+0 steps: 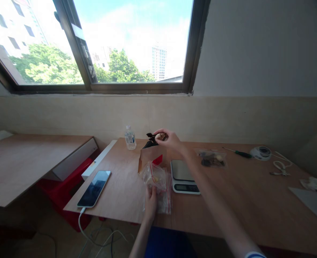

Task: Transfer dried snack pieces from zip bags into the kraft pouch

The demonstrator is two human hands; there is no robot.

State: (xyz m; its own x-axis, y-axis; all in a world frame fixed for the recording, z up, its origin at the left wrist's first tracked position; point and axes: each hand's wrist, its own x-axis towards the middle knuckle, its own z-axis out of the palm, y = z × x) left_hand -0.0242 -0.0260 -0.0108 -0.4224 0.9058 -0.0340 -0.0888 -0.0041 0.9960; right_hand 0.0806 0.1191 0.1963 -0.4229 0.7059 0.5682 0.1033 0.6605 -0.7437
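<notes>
My left hand [150,202] is closed on a clear zip bag [154,174] with red edge lines, held up from the table. Something small and yellowish shows inside it. More flat clear bags [164,202] lie under and beside that hand. Behind it stands an open brown paper bag [147,157] with a red patch. My right hand [170,139] is raised above the paper bag, fingers pinched around a small item, partly dark and partly pale, whose kind I cannot make out. A digital scale [186,188] with a steel plate sits right of the bags, partly behind my right forearm.
A phone [94,189] on a white cable lies at the table's left edge. A water bottle [130,139] stands at the back. Rightward are a filled zip bag [211,158], a green-handled screwdriver [243,154], a white round device [260,153] and a coiled white cable [282,167].
</notes>
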